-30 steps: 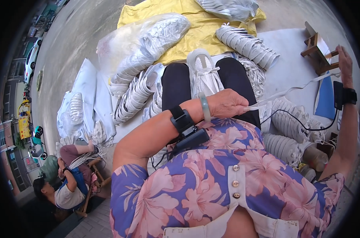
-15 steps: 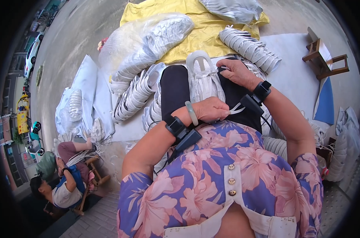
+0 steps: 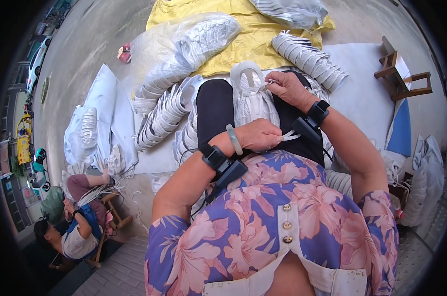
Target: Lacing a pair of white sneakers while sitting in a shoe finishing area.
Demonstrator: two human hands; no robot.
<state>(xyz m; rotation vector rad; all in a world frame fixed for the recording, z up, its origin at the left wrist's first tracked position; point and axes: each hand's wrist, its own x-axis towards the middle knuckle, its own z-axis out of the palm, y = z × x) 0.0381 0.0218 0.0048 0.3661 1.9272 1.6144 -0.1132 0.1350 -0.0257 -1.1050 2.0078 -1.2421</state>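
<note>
A white sneaker [image 3: 250,101] rests between my black-trousered thighs, toe pointing away from me. My left hand [image 3: 259,136] is closed at the shoe's near end and grips a white shoelace [image 3: 291,135], whose loose part sticks out to the right. At the shoe's right side, near the front eyelets, my right hand [image 3: 291,90] pinches a thin lace end between thumb and forefinger. Part of the lacing shows across the front of the shoe. My left hand hides the shoe's near end.
Nested stacks of white shoe uppers [image 3: 164,118] lie left, with another stack [image 3: 309,59] at far right. Plastic-wrapped uppers [image 3: 199,44] rest on a yellow sheet [image 3: 263,34]. A wooden stool [image 3: 401,76] lies tipped at right. Another person [image 3: 78,227] sits at lower left.
My right hand has moved left and slightly up, from over my thigh to the shoe's lacing. My left hand stays nearly in place, still gripping the lace.
</note>
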